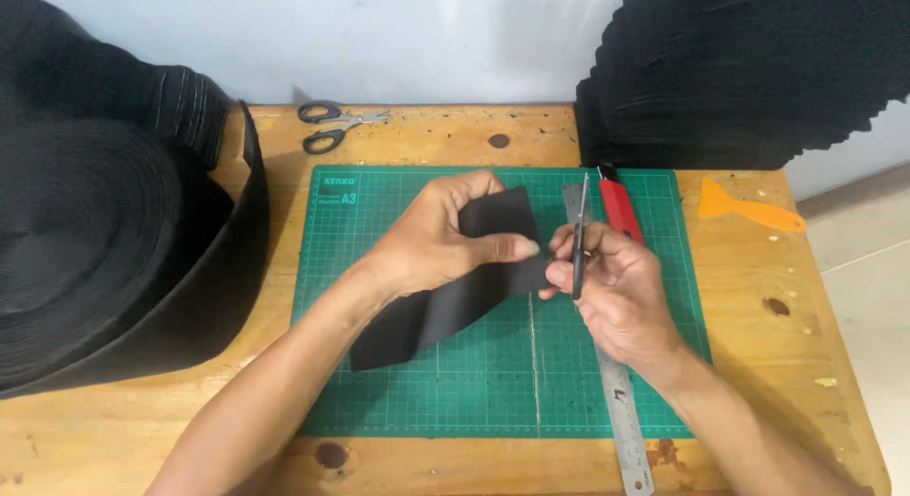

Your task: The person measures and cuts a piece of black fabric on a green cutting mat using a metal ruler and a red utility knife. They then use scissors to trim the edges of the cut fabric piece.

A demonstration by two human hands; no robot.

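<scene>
A: Black strap piece (445,306): location and grip?

B: Lying over the middle of the green cutting mat (493,382), far end folded upward. Pinched at that fold by the left hand (436,240), thumb on top, fingers curled behind. Near end trailing flat toward the near left of the mat.

A: Right hand (621,292)?

B: Closed around a slim dark blade tool (578,245), tip pointing far, edge set against the right edge of the strap. Exact kind of tool too small to tell.

A: Good practice for the step in hand?

B: Keep the fold taut between thumb and fingers. Keep left fingertips off the blade line. Guide the blade straight, with light pressure, over the mat only.

A: Surroundings?

B: Steel ruler (621,411) under the right wrist, running near to far. Red utility knife (621,207) just beyond the right hand. Scissors (332,124) far left on the wooden table (825,363); orange scraper (744,207) far right. Large black webbing roll (85,259) at left, another black stack (739,70) far right.
</scene>
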